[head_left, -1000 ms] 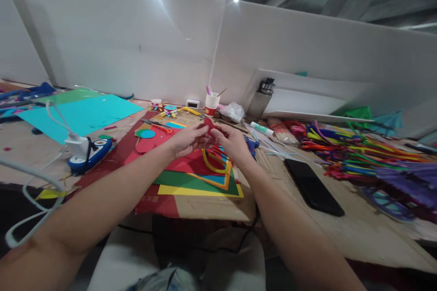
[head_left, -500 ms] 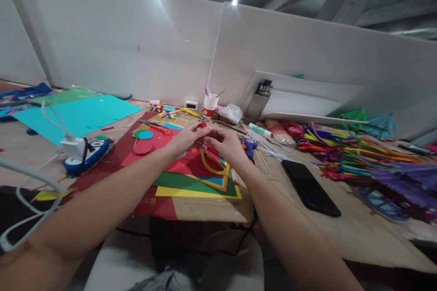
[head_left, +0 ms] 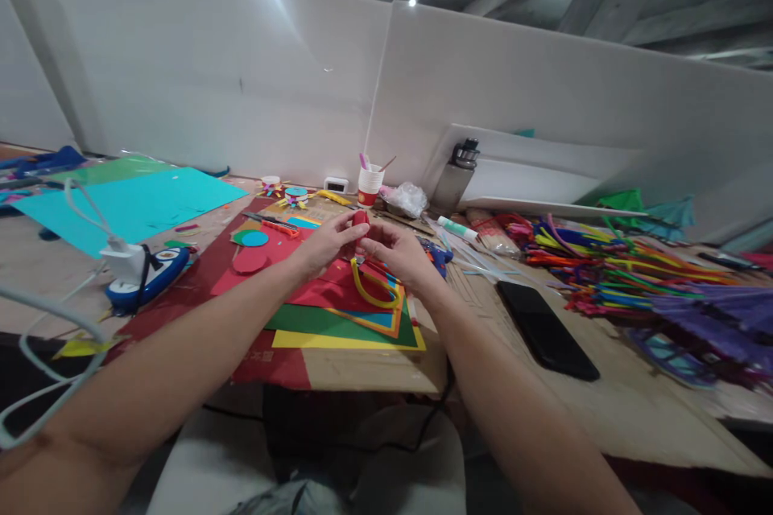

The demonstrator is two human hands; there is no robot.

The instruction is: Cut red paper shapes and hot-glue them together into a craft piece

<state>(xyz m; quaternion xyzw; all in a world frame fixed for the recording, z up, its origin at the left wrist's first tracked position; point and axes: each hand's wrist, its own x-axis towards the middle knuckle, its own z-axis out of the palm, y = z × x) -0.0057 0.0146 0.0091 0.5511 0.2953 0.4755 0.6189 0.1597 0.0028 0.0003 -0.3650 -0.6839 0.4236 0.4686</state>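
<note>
In the head view, my left hand (head_left: 332, 243) and my right hand (head_left: 394, 249) meet above a stack of coloured paper. Between their fingertips is a small red rolled piece (head_left: 361, 219), its top showing above the thumbs. Both hands are closed on it. Just below the fingers curves a yellow pipe cleaner (head_left: 378, 305), bent into a loop; where its upper end meets the red piece I cannot make out. Red paper (head_left: 326, 292) lies under the hands, over green paper (head_left: 307, 322) and yellow paper (head_left: 344, 339). Left of them rest paper circles (head_left: 250, 260) and a utility knife (head_left: 285, 228).
A blue glue gun (head_left: 440, 254) sits by my right wrist. Farther right are a phone (head_left: 547, 330) and piled pipe cleaners (head_left: 609, 269). A paper cup (head_left: 369, 185), bottle (head_left: 457, 177) and glue stick (head_left: 457, 228) stand or lie behind. Left is a corded blue device (head_left: 163, 278).
The fingers have shifted slightly and more of the red piece shows between them. The whole view has drifted a little left. Both hands keep their hold.
</note>
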